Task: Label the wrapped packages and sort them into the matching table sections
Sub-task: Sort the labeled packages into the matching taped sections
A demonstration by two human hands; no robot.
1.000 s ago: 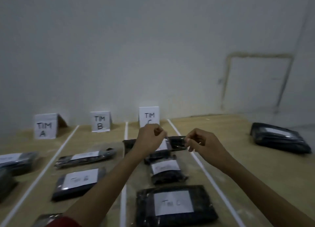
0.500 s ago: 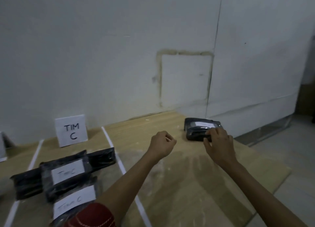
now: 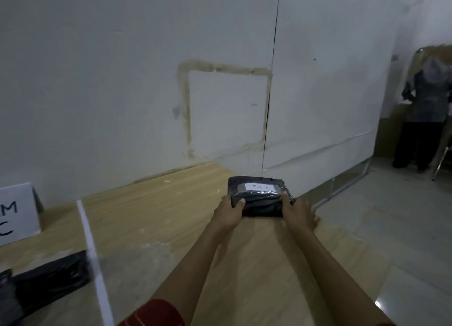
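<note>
Nearest the camera, a red sleeve [image 3: 151, 313] shows at the bottom edge, and both bare forearms reach out over the table [image 3: 151, 215] to the right of the white tape line [image 3: 91, 252]. Left of that line lies a black wrapped bundle [image 3: 49, 279], its end just touching the line.

Further out, well to the right of the line, both hands now clamp the near corners of the package [image 3: 259, 201]. The left hand [image 3: 227, 215] has its thumb on top of the near left corner. The right hand [image 3: 299, 214] has its thumb on the near right corner. The other fingers curl down around the edges; I cannot tell if they reach beneath. Half a second ago only the right hand touched this package, while the left hung beside it as a loose fist. A second ago both hands were busy left of the line.

The package appears to rest on the table. Its white label [image 3: 260, 187] reads "Tim A", so labelling looks done and sorting is what remains. The sign [image 3: 17, 213] left of the line reads C, so the A section probably lies further left, out of view.

Beyond stands the wall, and a person [image 3: 425, 110] far to the right.
</note>
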